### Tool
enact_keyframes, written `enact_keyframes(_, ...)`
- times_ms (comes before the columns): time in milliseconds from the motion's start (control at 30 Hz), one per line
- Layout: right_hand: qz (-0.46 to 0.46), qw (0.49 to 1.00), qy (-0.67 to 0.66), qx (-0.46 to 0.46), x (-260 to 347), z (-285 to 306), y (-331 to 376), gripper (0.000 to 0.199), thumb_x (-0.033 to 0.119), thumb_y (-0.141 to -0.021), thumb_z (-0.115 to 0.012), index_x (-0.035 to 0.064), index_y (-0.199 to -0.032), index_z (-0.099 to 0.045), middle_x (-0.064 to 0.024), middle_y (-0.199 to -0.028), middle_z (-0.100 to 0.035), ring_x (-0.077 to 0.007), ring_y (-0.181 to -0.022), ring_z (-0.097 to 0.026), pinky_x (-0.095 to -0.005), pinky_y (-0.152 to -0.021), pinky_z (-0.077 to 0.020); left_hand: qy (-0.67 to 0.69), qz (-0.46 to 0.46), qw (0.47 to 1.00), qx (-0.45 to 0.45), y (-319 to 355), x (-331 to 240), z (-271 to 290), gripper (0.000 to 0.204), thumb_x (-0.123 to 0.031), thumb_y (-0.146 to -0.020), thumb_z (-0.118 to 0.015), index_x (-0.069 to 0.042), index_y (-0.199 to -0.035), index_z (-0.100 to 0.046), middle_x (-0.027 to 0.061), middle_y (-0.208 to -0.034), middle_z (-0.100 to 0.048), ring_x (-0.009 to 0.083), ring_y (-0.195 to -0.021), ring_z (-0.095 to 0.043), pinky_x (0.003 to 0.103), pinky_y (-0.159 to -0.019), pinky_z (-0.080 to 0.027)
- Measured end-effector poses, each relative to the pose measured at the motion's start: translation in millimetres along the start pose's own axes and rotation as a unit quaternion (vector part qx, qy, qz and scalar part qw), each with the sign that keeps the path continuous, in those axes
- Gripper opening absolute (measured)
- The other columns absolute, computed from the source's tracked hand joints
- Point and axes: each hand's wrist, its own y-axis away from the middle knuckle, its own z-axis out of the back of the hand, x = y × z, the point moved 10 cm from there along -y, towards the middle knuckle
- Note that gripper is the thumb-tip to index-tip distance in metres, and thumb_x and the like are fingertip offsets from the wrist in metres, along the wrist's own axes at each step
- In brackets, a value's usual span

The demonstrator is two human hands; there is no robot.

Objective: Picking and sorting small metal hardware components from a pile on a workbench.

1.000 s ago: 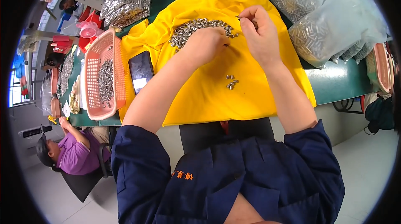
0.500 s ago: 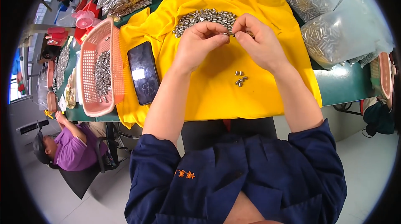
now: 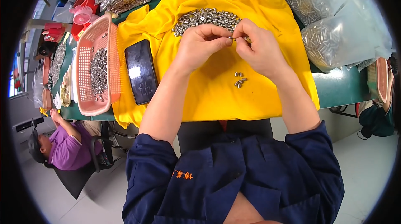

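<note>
Fingertips (image 3: 226, 40) — metal pin (image 3: 232, 38) level, crosswise

Those little cylinders (image 3: 211, 17) heaped just past the fingertips (image 3: 225, 40) look like shiny bare metal. The yellow sheet (image 3: 217, 94) under the fingers is soft matt cloth, a bit wrinkled. Off to the left, the phone (image 3: 141, 72) is glossy black and the pink basket (image 3: 110, 57) is smooth plastic mesh.
</note>
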Motion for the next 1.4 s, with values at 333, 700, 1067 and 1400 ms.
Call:
enact_keyframes(333, -0.222, 0.896, -0.379, 0.061, -47.8, -28.7, 8.4, 0.004, 0.002, -0.078, -0.042, 0.0047, -0.078, -0.044, 0.0036, -0.067, -0.042, -0.0067, -0.057, -0.039, -0.0202, -0.05, -0.0329, -0.004, -0.047, 0.999, -0.023, -0.2, -6.6, -0.1, 0.01, -0.002, -0.072, -0.062, 0.0, -0.081, -0.061, 0.0026, -0.076, -0.062, 0.0072, -0.071, -0.057, 0.018, -0.065, -0.046)
enact_keyframes(700, -0.043, 0.992, -0.12, -0.025, -15.7, -0.7, 3.2, 0.004, 0.006, -0.074, -0.048, 0.0027, -0.075, -0.046, -0.0011, -0.061, -0.046, -0.0084, -0.056, -0.042, -0.0227, -0.051, -0.0361, 0.064, 0.009, 0.998, 0.002, 2.2, -1.5, -4.4, 0.012, -0.001, -0.072, -0.061, 0.001, -0.083, -0.058, 0.0046, -0.077, -0.06, 0.01, -0.07, -0.057, 0.021, -0.065, -0.046)
enact_keyframes(1067, -0.018, 0.993, -0.075, -0.086, -11.4, 17.8, 0.5, 0.006, 0.005, -0.073, -0.049, 0.0018, -0.078, -0.047, -0.004, -0.062, -0.05, -0.0114, -0.055, -0.046, -0.0243, -0.052, -0.0386, -0.181, -0.072, 0.977, -0.09, 0.7, -14.7, 16.0, 0.017, -0.004, -0.078, -0.054, -0.002, -0.093, -0.059, 0.0021, -0.077, -0.061, 0.009, -0.068, -0.057, 0.02, -0.064, -0.043)
enact_keyframes(1400, -0.038, 0.993, -0.096, -0.048, -9.6, 7.9, 2.1, 0.006, 0.005, -0.073, -0.048, 0.002, -0.078, -0.047, -0.0062, -0.065, -0.05, -0.0123, -0.057, -0.046, -0.0244, -0.053, -0.039, -0.014, -0.027, 0.998, -0.056, 0.4, -5.0, 15.0, 0.013, -0.004, -0.077, -0.057, -0.002, -0.089, -0.059, 0.0003, -0.078, -0.058, 0.006, -0.068, -0.051, 0.018, -0.064, -0.041)
